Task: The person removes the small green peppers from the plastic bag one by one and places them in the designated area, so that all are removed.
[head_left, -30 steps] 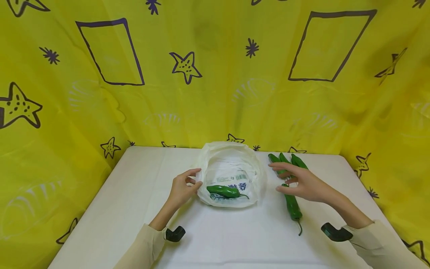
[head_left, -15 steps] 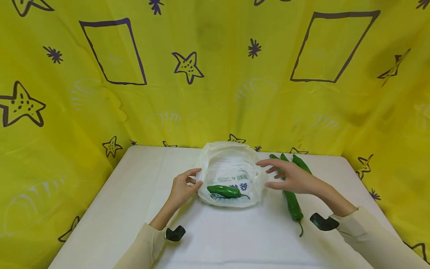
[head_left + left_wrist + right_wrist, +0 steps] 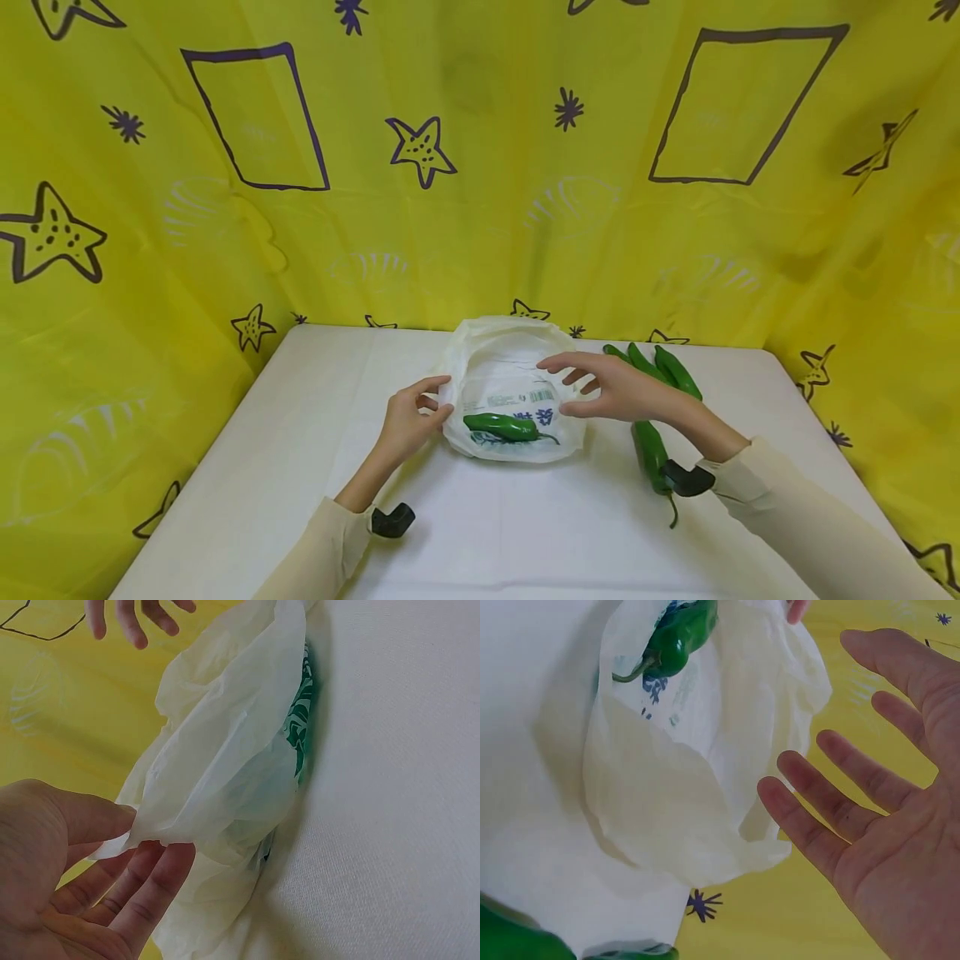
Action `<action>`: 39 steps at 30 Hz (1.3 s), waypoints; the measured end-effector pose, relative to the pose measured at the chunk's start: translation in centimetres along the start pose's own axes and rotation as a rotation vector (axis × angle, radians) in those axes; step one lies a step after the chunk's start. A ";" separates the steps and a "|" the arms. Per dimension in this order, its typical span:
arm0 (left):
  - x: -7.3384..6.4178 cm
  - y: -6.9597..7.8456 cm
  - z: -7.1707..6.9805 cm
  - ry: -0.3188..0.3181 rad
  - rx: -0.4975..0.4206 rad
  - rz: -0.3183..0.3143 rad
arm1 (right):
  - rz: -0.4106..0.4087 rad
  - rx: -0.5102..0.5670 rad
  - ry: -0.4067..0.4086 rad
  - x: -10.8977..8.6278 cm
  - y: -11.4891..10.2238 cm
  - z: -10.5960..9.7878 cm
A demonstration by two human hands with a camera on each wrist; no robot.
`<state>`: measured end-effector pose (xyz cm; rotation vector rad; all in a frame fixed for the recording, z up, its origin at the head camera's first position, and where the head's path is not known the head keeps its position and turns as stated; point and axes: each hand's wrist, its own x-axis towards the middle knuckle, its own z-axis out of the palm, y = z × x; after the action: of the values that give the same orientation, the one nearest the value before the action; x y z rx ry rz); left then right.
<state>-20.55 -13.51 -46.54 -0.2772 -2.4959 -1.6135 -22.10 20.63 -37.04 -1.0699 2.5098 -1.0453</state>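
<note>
A thin whitish plastic bag (image 3: 456, 354) stands open in the middle of the table, its mouth facing me. Inside lies one green chili pepper (image 3: 501, 427), stem pointing right, over printed lettering. At the bag's left rim my left hand (image 3: 408, 423) pinches the plastic between thumb and fingers, as the left wrist view shows closely. My right hand (image 3: 617, 390) hovers at the bag's right rim, fingers spread and holding nothing. In the right wrist view its palm (image 3: 900, 847) faces the bag, with the pepper (image 3: 676, 641) visible inside.
Right of the bag, several green peppers lie on the white table (image 3: 315, 433). One pepper (image 3: 649, 450) is nearer, partly covered by my right wrist; others, such as this pepper (image 3: 677, 372), lie at the back. A yellow patterned curtain (image 3: 480, 242) hangs behind and at both sides.
My right hand has moved left, from over the loose peppers to the bag's right rim, its fingers still apart. My left hand keeps its hold on the bag. The pepper inside stays put.
</note>
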 end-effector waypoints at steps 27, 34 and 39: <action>0.0 0.3 -0.1 0.006 -0.020 -0.010 | 0.023 0.041 -0.188 6.4 0.0 3.7; -0.2 0.2 -0.1 0.000 -0.006 -0.018 | 0.017 0.060 -0.223 7.3 0.6 4.7; -0.2 0.2 -0.1 -0.005 0.008 -0.015 | 0.033 0.066 -0.239 7.7 0.9 5.3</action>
<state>-20.29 -13.55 -46.39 -0.2623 -2.5135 -1.6100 -25.67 12.91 -41.00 -1.0624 2.2807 -0.9242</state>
